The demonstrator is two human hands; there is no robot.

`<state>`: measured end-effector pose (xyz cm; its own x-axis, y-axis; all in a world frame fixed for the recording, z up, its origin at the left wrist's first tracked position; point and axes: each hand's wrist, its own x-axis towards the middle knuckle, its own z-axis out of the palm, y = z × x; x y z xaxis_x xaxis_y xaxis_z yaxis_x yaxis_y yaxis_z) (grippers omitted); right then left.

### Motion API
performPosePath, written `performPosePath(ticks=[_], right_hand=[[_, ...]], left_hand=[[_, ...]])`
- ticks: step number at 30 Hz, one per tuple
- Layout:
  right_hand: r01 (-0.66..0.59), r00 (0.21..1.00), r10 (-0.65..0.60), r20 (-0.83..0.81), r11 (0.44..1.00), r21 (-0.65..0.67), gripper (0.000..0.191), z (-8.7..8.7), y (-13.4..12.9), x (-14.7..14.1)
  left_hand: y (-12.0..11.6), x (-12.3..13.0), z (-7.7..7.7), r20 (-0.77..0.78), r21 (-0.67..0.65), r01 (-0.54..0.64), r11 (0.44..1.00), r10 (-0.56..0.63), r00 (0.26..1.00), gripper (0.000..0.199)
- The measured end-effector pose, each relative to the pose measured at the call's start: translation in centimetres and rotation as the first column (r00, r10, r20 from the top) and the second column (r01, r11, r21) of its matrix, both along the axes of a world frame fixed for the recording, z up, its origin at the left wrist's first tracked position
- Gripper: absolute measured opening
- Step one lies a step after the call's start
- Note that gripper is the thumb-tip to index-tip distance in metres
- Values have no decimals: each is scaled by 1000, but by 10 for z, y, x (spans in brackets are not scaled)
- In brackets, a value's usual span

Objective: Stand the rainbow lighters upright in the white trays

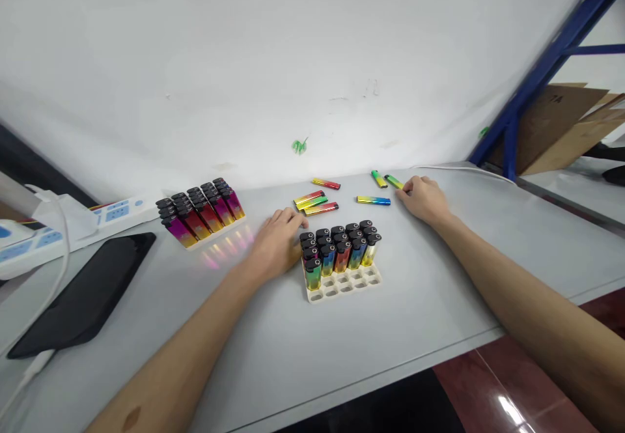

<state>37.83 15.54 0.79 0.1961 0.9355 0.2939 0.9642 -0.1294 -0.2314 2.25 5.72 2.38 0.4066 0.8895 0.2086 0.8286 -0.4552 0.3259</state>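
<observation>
A cream rack (346,284) holds several upright lighters (342,256) with black tops and shiny coloured bodies; its nearest row has one green-yellow lighter (313,275) at the left end and open slots beside it. My left hand (278,243) rests palm down at the rack's left side, fingers loosely bent and apart, nothing visible in them. At the right, my right hand (424,197) has its thumb and fingers closed on the end of a green-yellow lighter (393,181) lying on the table. Close by lie a yellow-blue lighter (374,200) and another green-yellow lighter (379,179).
Several loose lighters (321,209) lie between my hands, with a red one (326,183) near the wall. A second full rack (217,232) stands left. Further left are a black phone (83,296) with a cable and a power strip (117,211). A blue frame (510,140) stands right.
</observation>
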Motion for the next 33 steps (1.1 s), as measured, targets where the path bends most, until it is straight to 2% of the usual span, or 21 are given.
performPosePath(ticks=[5,8,15,18,20,22,25,29,33], right_hand=[[70,997,-72,-20,993,-91,42,8,-4,-5],[97,995,-98,0,984,-147,40,10,-10,-5],[104,990,-115,-78,985,-135,41,16,-25,-10],[82,980,-93,-178,994,-71,36,15,-26,-9],[71,952,-66,-299,997,9,31,14,-25,-6],[69,870,-11,-493,993,99,24,13,-22,-2],[28,657,136,-742,979,204,17,13,-19,1],[21,442,236,-866,962,273,18,17,-23,-9],[-24,202,229,-952,973,229,24,22,-31,-24]], left_hand=[[-1,0,1,10,-14,-3,1000,3,1000,32],[-1,-1,1,10,-12,16,1000,-16,1000,32],[-2,-2,2,28,-38,35,999,-33,999,35],[-4,-2,3,33,-61,27,998,-25,999,36],[-4,-2,4,39,-71,24,997,-21,999,37],[-4,-1,4,44,-74,26,997,-23,999,38],[-3,-1,4,51,-70,28,997,-24,998,37],[-3,-2,3,47,-75,28,997,-25,999,38],[-3,-3,3,40,-75,34,997,-31,999,38]])
